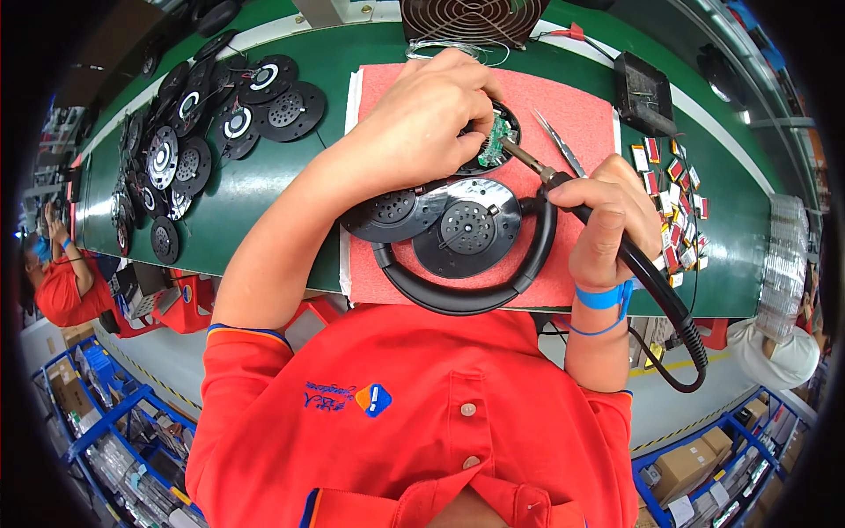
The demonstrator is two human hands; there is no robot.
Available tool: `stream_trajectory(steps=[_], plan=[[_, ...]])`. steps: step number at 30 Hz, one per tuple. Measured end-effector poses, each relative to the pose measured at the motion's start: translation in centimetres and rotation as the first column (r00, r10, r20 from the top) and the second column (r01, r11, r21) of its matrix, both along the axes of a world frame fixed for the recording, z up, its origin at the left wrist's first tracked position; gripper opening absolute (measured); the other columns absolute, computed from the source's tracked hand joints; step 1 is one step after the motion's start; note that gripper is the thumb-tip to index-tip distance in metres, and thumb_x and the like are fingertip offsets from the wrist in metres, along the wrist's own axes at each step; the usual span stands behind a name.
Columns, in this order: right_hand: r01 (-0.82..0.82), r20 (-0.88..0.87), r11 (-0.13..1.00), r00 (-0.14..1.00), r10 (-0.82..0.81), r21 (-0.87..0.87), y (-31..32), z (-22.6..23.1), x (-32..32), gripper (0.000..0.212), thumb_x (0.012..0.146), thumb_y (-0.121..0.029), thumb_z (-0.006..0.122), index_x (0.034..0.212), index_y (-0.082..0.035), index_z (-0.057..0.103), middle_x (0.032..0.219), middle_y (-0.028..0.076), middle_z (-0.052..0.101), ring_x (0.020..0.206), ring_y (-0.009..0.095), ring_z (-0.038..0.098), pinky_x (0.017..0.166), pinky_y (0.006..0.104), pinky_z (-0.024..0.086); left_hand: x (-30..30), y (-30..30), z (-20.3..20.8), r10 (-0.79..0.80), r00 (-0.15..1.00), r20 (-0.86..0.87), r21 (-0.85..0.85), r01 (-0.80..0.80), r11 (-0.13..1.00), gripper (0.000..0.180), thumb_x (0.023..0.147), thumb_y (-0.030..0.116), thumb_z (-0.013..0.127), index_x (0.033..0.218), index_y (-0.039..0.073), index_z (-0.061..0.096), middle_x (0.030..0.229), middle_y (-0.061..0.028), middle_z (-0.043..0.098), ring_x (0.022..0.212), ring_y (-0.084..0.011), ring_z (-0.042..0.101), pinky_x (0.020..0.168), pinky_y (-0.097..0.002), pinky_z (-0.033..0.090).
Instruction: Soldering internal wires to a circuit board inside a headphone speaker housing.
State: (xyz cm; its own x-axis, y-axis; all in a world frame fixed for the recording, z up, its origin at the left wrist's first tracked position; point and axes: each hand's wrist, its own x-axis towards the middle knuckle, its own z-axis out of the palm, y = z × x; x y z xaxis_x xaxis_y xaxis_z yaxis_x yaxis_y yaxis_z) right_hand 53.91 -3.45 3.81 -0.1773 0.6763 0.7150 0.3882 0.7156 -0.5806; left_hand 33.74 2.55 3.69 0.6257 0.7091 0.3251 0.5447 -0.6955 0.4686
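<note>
In my right hand is a soldering iron, its metal tip reaching a small green circuit board in a round black ear cup. My left hand bends over the same board with fingers pinched together; whatever they hold is hidden. The ear cup belongs to a pair of headphones, whose curved black headband lies toward me. Two black speaker discs rest inside the headband's curve. Beside the iron lie pointed metal tweezers. All of this sits on a pink foam mat.
Many black speaker discs are heaped on the green table at the left. Small battery packs lie scattered at the right, below a black tray. A fan grille stands at the back. Another person sits far left.
</note>
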Motion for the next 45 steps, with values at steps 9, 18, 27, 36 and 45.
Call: stream_trajectory(steps=[9,18,27,36,45], plan=[[-0.058,0.045,0.998,0.997,0.058,-0.006,0.2,0.1,-0.1,0.049,0.096,-0.033,0.043,0.064,0.0,0.06,0.056,0.003,0.053,0.051,0.016,0.04,0.047,0.0292,0.029,0.5,-0.4,-0.1,0.027,0.996,-0.086,0.172,-0.012,0.985,0.005,0.071,0.005,0.063,0.07,0.001,0.061,0.104,-0.0048,0.061,0.106,-0.0252,0.051,0.09,-0.0391,0.038],[-0.065,0.049,0.998,0.997,0.064,0.022,0.3,0.0,-0.3,0.044,0.095,-0.029,0.044,0.065,0.0,0.06,0.054,0.003,0.05,0.051,0.016,0.038,0.047,0.0297,0.027,0.9,-0.8,-0.2,0.066,0.992,-0.11,0.22,-0.041,0.975,0.004,0.071,0.005,0.063,0.07,0.001,0.061,0.1,-0.0055,0.06,0.106,-0.0245,0.05,0.09,-0.0398,0.037],[-0.055,0.034,0.997,0.998,0.054,0.05,0.1,0.0,0.2,0.042,0.095,-0.027,0.043,0.067,-0.001,0.06,0.058,0.005,0.055,0.05,0.016,0.04,0.047,0.0293,0.029,0.9,-0.9,-0.2,0.074,0.991,-0.107,0.29,-0.04,0.956,0.009,0.069,0.006,0.06,0.073,0.0,0.066,0.09,-0.0072,0.06,0.102,-0.023,0.051,0.088,-0.0414,0.036],[-0.018,-0.194,0.95,0.98,-0.045,-0.311,-3.5,-0.4,1.1,0.059,0.09,-0.056,0.042,0.094,0.0,0.06,0.066,0.009,0.062,0.053,0.014,0.057,0.05,0.025,0.045,0.6,-1.0,-0.3,0.014,1.0,-0.017,0.215,-0.01,0.976,0.006,0.071,0.006,0.059,0.071,0.002,0.063,0.095,-0.0084,0.059,0.101,-0.0259,0.05,0.086,-0.0394,0.037],[-0.38,0.173,0.886,0.885,0.432,-0.264,-7.5,-3.1,1.9,0.04,0.063,0.003,0.072,0.095,-0.007,0.051,0.1,0.015,0.06,0.089,0.035,0.059,0.075,0.0399,0.05,-6.5,1.1,3.2,0.225,0.966,0.124,0.077,-0.236,0.969,0.01,0.075,0.008,0.063,0.079,0.0,0.061,0.103,-0.0135,0.064,0.098,-0.0301,0.058,0.086,-0.0365,0.045]])
